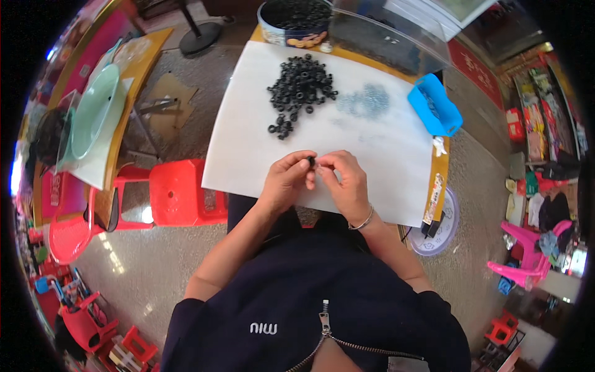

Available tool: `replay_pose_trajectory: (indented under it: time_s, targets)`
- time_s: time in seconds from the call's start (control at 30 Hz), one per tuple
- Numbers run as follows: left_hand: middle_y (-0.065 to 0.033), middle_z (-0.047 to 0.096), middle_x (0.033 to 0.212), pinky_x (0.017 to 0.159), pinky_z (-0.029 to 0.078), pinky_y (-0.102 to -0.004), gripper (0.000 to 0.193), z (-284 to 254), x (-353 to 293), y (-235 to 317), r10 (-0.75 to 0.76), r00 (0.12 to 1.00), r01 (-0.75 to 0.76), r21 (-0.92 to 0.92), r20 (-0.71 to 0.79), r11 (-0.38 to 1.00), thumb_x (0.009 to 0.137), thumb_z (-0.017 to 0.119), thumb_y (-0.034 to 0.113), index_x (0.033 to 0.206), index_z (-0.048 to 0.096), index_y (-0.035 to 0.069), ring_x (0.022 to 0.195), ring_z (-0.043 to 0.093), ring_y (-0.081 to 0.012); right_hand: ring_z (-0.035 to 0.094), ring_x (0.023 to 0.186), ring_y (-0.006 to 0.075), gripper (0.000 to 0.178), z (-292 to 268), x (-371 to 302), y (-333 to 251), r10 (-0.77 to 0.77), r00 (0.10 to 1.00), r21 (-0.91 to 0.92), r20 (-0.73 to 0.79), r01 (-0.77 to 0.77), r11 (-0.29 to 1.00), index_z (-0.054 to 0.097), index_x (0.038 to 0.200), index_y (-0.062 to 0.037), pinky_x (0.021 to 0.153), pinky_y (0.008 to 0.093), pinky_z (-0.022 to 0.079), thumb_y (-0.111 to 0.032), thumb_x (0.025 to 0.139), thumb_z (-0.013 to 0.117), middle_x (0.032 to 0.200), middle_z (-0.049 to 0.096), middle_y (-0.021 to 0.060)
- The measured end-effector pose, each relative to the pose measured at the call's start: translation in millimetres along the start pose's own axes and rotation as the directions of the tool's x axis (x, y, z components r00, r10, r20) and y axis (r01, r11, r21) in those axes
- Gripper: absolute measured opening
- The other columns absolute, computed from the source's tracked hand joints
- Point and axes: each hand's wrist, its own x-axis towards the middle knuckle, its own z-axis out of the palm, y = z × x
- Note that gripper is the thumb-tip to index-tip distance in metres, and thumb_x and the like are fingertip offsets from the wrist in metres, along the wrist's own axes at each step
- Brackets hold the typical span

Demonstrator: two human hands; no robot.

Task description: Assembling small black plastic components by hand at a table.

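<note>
Between the thumb and fingers of my left hand (286, 180) is a small black ring-shaped part (311, 161), held over the near edge of a white-covered table (248, 149). My right hand (344, 181) meets it from the other side, fingertips pinched together close to the part. Whether something tiny sits in that pinch is too small to tell. Farther out on the table lies a loose pile of similar black ring-shaped parts (302, 84). A blue plastic basket (436, 105) stands at the right edge, with some small contents I cannot make out.
A round tin (294, 36) full of black parts stands at the far edge, beside a clear plastic bin (390, 40). A red stool (183, 192) is left of the table. A green basin (96, 111) rests on a side table. At right are a lavender round lid-like object (447, 223) and a pink chair (527, 255).
</note>
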Motion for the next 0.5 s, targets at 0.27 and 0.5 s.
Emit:
replay_pose_trajectory:
  time_s: [0.27, 0.5]
  targets:
    - [-0.0089, 0.059, 0.090, 0.058, 0.048, -0.0235, 0.022, 1.7, 1.8, 0.5, 0.007, 1.000, -0.007, -0.009, 0.013, 1.000, 0.091, 0.056, 0.013, 0.108, 0.057, 0.000, 0.070, 0.056, -0.0114, 0.054, 0.078, 0.0270, 0.007, -53.5, -10.5, 49.1, 0.069, 0.977, -0.330, -0.200, -0.134, 0.934, 0.061, 0.084, -0.0053, 0.072, 0.0365, 0.041, -0.005, 0.077, 0.060, 0.080, 0.058, 0.0088]
    - [-0.0085, 0.059, 0.090, 0.059, 0.048, -0.0240, 0.021, 3.3, 0.9, 2.9, -0.003, 1.000, 0.003, -0.007, 0.019, 1.000, 0.090, 0.056, 0.012, 0.107, 0.058, 0.000, 0.070, 0.056, -0.0117, 0.054, 0.081, 0.0253, 0.010, -60.4, 2.4, 69.4, 0.066, 0.968, -0.455, -0.240, -0.173, 0.873, 0.060, 0.084, -0.0062, 0.076, 0.0377, 0.038, -0.009, 0.076, 0.063, 0.081, 0.057, 0.0068]
